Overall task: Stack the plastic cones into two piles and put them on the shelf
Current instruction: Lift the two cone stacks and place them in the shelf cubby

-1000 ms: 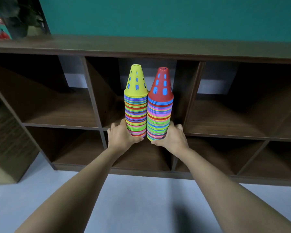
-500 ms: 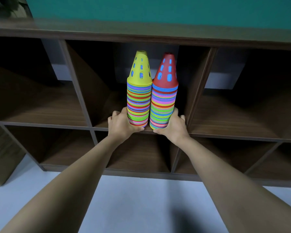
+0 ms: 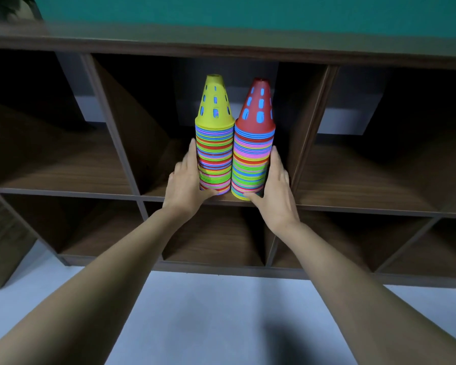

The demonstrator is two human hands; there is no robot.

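Two tall piles of stacked plastic cones stand side by side, touching, at the front edge of the upper middle compartment of a dark wooden shelf (image 3: 353, 208). A yellow cone tops the left pile (image 3: 215, 154) and a red cone tops the right pile (image 3: 253, 159). My left hand (image 3: 186, 185) lies flat against the left pile's outer side, fingers straight and pointing up, thumb at the base. My right hand (image 3: 274, 191) mirrors it on the right pile's outer side. The piles hide the palms.
The shelf has two rows of open compartments with upright dividers (image 3: 307, 133) close to the right pile. A wide top board (image 3: 221, 43) runs above, under a green wall. Pale floor (image 3: 208, 312) lies below my arms.
The two piles went forward from in front of the shelf into the upper middle compartment. My hands shifted from gripping the bases to lying flat along the sides.
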